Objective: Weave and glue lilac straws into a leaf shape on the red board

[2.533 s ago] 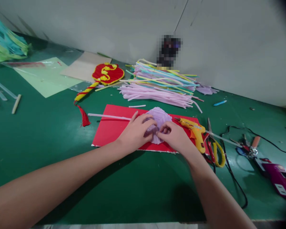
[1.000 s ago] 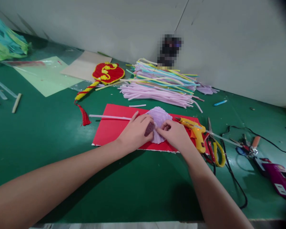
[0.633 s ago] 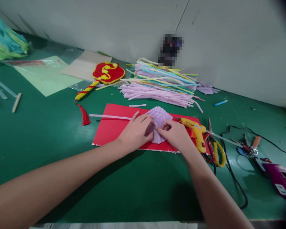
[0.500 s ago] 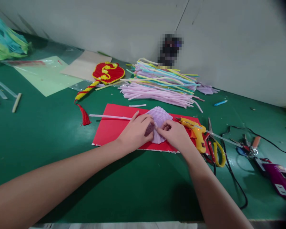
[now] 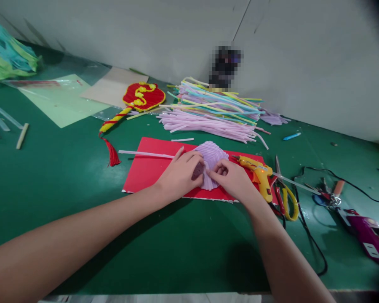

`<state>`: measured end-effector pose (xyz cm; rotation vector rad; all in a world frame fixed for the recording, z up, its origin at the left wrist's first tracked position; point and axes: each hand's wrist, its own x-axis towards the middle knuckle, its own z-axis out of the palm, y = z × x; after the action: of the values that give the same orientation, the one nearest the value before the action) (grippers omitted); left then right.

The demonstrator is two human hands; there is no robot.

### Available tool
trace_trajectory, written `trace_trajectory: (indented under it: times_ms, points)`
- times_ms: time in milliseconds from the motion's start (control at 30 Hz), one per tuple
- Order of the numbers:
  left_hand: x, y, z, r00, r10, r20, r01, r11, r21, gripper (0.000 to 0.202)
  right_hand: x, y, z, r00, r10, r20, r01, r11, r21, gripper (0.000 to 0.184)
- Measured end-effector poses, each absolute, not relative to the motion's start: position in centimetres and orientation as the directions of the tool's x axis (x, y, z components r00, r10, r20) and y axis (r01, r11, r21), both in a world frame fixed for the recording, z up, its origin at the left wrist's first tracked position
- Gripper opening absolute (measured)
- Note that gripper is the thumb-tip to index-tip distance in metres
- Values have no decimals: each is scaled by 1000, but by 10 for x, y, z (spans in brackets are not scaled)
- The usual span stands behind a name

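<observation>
Hands at work on a lilac disc, read from left to right. At far left, translucent rods (image 5: 6, 115) lie on the green table (image 5: 192, 244). Next comes a red-and-yellow hand fan (image 5: 151, 99), its tassel hanging towards the viewer. A lilac chenille stem (image 5: 145, 154) extends over the red board (image 5: 145, 176) to the left hand (image 5: 181, 170), whose grip is half curled against the disc; whether it holds the stem cannot be told. The ribbed lilac disc (image 5: 210, 153) lies on the board, between the hands and partly covered by them. The right hand (image 5: 233, 174) has its grip almost closed, thumb and forefinger tips at the disc's face; whether a strand is pinched there cannot be told. Compared with the earlier views, only the fingertips have shifted slightly, suggesting fine adjustment at one spot; the disc is essentially unmoved. At right rest a yellow glue gun (image 5: 263, 176), its lamp lit, and scissors (image 5: 284, 198), both untouched.
</observation>
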<state>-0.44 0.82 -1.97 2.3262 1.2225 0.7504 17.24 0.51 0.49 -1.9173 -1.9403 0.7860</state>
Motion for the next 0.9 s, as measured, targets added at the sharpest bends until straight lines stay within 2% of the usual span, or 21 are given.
trace_trajectory:
  times_ms: [667,767,833,900]
  points:
    - [-4,9,-20,471,839,272,628,-536,564,17,168,4,0,-46,991,-125,848,-27,-530,23]
    - [-4,9,-20,472,838,273,624,-536,568,19,169,-8,1,-72,997,-35,821,39,-570,20]
    - [-5,8,-19,473,838,273,615,-535,578,19,175,-23,3,-93,992,87,787,126,-604,15]
    - [-6,8,-17,476,834,277,598,-539,594,20,189,-39,5,-55,970,235,807,182,-562,11]
